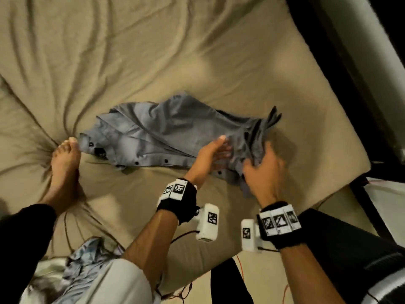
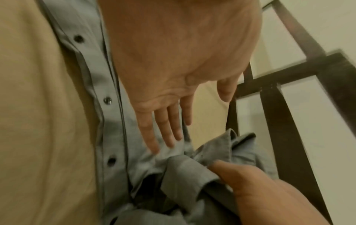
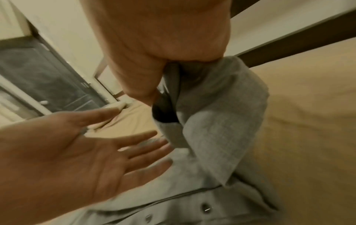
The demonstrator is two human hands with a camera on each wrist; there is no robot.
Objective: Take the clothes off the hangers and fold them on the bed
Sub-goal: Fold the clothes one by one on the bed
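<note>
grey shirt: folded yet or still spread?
Partly folded. The grey shirt lies lengthwise on the bed; right hand grips its bunched end, left hand flat on it.

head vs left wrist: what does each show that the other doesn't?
Head only: the whole grey shirt spread on the bed, a bare foot at its far end, more clothes at the lower left.
Left wrist only: a close look at the dark buttons on the placket.
Both: the left hand flat on the shirt, the right hand gripping bunched cloth.
</note>
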